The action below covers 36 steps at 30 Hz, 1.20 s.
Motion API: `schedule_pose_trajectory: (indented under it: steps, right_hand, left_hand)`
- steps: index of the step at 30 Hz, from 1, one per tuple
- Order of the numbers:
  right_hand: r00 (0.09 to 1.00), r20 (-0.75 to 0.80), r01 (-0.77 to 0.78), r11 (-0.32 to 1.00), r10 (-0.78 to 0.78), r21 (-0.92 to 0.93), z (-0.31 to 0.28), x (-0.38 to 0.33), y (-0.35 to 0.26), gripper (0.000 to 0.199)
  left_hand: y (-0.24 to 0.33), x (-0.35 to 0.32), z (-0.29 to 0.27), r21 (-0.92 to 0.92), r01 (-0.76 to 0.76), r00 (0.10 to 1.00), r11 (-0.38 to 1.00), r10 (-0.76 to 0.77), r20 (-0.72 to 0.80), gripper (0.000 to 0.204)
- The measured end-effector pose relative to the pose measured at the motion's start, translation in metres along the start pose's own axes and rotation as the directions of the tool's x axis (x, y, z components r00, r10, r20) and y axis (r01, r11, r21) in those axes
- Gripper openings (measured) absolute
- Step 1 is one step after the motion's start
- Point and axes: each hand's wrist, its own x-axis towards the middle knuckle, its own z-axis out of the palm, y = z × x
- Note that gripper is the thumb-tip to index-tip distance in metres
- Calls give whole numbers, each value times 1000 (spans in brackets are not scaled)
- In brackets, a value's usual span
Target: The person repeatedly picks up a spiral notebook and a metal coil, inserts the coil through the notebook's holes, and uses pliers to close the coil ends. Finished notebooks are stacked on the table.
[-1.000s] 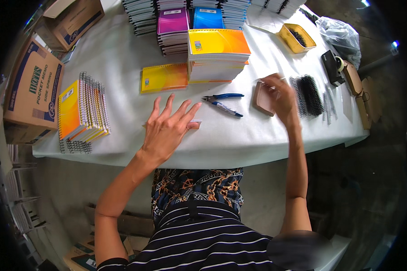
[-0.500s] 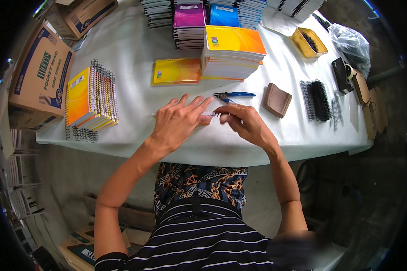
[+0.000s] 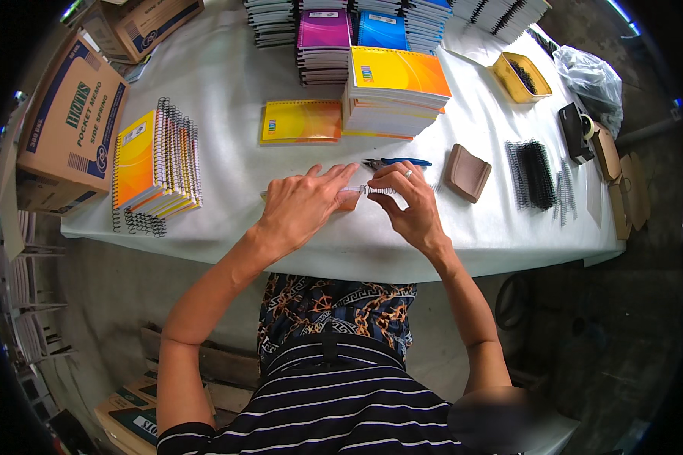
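My left hand [image 3: 305,205] lies flat on a white pad of pages [image 3: 269,195] on the white table [image 3: 228,91], fingers spread toward the right. My right hand [image 3: 408,203] pinches a thin white wire spiral [image 3: 373,189] at the pad's edge, between thumb and fingers. The two hands almost touch at the spiral. Blue-handled pliers [image 3: 397,162] lie just behind my right hand. Most of the pad is hidden under my left hand.
An orange notebook [image 3: 302,121] lies flat behind my hands, next to stacks of notebooks [image 3: 396,91]. Bound notebooks [image 3: 153,163] pile at the left near a cardboard box [image 3: 72,125]. At the right are a brown holder [image 3: 467,173], black spirals [image 3: 533,173] and a yellow tray [image 3: 520,77].
My right hand came back from the brown holder at the right to the pad, now pinching the white spiral. My left hand stayed on the pad.
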Motion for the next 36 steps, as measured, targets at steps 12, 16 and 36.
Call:
schedule_pose_trajectory:
  steps: [12,16,36]
  right_hand:
    - [981,183,-22,978,60,-207,-14,0,-12,21]
    - [982,183,-3,971,48,-240,-15,5,-21,19]
    - [786,596,-443,824,167,353,-111,20,50,56]
  left_hand:
    - [2,0,-1,-21,15,1000,1000,-15,-11,59]
    - [0,0,0,-4,-12,1000,1000,12,1,53]
    - [-12,-20,-8,108,-143,983,984,154,-101,65]
